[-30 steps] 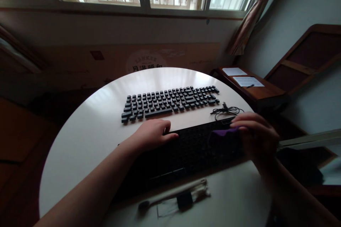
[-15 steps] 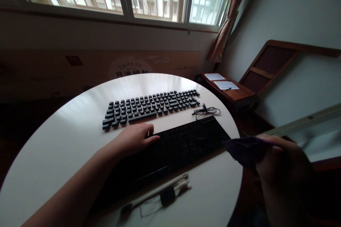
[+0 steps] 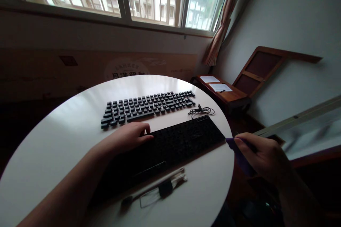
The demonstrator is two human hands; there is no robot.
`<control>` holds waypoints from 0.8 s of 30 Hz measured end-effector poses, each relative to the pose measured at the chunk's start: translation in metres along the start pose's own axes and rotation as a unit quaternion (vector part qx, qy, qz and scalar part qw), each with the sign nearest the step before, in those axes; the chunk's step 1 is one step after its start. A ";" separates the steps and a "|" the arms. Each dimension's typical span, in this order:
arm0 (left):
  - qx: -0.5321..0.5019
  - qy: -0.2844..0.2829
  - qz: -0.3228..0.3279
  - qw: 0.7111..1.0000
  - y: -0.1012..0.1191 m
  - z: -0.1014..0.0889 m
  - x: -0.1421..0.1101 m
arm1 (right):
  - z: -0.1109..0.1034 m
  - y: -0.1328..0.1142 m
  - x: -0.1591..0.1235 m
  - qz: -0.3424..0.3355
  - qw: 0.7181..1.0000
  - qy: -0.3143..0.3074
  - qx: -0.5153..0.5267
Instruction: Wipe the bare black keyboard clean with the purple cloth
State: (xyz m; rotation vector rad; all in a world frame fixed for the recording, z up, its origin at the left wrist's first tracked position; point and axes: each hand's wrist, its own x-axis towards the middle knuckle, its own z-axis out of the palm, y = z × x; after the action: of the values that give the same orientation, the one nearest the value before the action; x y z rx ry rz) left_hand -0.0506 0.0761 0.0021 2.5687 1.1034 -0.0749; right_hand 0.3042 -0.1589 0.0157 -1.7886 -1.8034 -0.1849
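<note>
A black keyboard base (image 3: pixel 183 138) with its keycaps off lies slantwise on the white round table. My left hand (image 3: pixel 133 133) is closed over its far edge, thumb on the upper side. Out past the table's right edge, my right hand (image 3: pixel 262 152) pinches a purple cloth (image 3: pixel 242 158); one corner of the cloth points at the base's right end, and the rest hangs down. Loose black keycaps (image 3: pixel 149 105) stand in keyboard order behind the base. A coiled black cable (image 3: pixel 201 110) lies near its far right corner.
Along the base's near side lie a slim brush-like tool (image 3: pixel 157 186) and a wire-looped puller with a dark middle (image 3: pixel 165 188), both slightly blurred. A low wooden bench (image 3: pixel 237 95) with papers (image 3: pixel 220 87) and a pen stands beyond the table, below a curtain (image 3: pixel 220 44).
My right hand has turned and come into clearer view, and the cloth now hangs lower beneath it. My left hand stays on the base. The whole view has shifted slightly.
</note>
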 end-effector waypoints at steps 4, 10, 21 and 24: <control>0.011 0.011 -0.009 1.000 -0.002 -0.004 -0.002 | 0.012 0.004 0.004 0.088 0.994 -0.064 0.000; 0.033 0.119 0.013 0.992 -0.013 -0.025 -0.020 | 0.027 0.003 0.013 0.133 0.991 -0.025 0.011; -0.204 -0.160 -0.165 0.952 -0.085 -0.043 -0.072 | 0.061 -0.141 0.080 -0.273 0.882 -0.331 0.195; -0.214 -0.171 -0.166 0.947 -0.092 -0.040 -0.073 | 0.091 -0.183 0.098 -0.303 0.878 -0.306 0.211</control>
State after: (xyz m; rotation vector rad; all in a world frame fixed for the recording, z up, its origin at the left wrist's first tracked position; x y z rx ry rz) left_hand -0.1703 0.0975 0.0263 1.8840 1.2415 -0.3135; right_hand 0.1105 -0.0454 0.0445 -0.9746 -2.5615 0.5631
